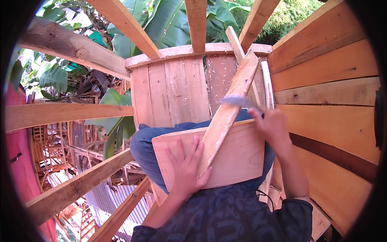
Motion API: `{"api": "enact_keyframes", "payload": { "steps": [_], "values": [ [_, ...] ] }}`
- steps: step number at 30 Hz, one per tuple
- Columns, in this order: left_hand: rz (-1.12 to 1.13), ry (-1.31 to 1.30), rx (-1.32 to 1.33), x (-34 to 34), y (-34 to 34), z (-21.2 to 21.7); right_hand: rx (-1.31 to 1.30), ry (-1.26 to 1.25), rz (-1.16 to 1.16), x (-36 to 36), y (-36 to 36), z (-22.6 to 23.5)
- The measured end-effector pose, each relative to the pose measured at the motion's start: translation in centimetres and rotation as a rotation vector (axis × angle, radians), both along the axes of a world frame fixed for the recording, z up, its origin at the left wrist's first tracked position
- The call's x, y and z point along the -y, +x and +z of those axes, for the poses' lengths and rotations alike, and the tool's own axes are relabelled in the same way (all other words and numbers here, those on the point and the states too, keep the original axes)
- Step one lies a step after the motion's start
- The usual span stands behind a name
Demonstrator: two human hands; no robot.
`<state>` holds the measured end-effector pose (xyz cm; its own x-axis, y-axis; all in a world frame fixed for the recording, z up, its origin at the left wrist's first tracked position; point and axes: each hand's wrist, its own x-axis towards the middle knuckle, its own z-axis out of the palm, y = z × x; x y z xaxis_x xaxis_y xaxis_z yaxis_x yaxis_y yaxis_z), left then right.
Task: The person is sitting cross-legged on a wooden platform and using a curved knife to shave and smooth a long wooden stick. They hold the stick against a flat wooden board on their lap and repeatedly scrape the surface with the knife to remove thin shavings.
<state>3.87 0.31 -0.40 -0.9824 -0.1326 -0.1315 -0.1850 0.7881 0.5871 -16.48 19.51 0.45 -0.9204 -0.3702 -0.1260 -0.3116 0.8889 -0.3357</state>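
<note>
A flat wooden board [236, 157] lies across my lap, over my crossed legs in blue jeans. Slanting over it is a long, rough-edged wooden strip [227, 117], its far end up to the right. My left hand [186, 163] rests on the board with fingers spread, the strip's lower end held in the crook of the thumb and index finger. In my right hand [272, 125], closed in a fist, is a knife [237, 100]. Its curved blade, smeared by motion, crosses the strip's upper part; the handle is mostly hidden by the fist.
Wood shavings are scattered on the plank floor [173, 90] ahead. A thin wooden stick [235, 44] and a pale slat [267, 82] lie beyond the strip. On the right rises a plank wall [326, 117]; wooden bars [80, 183] stand at the left, with corrugated sheets [121, 201] below.
</note>
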Motion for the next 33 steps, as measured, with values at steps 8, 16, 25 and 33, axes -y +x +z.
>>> {"api": "enact_keyframes", "payload": {
  "steps": [8,16,25,33],
  "values": [
    [-0.018,-0.007,-0.001,0.0,-0.1,0.1,-0.066,0.029,0.114,-1.1,0.4,-1.4],
    [-0.018,-0.008,0.001,-0.2,0.0,0.2,-0.082,0.015,0.21,-1.4,1.0,-1.8],
    [-0.005,0.011,0.023,-0.1,-0.1,0.0,-0.08,0.069,0.17,-1.7,-0.5,-1.1],
    [-0.022,0.008,0.02,-0.1,-0.4,0.2,0.359,-0.218,-0.074,-3.1,-2.5,-0.6]
  ]
}}
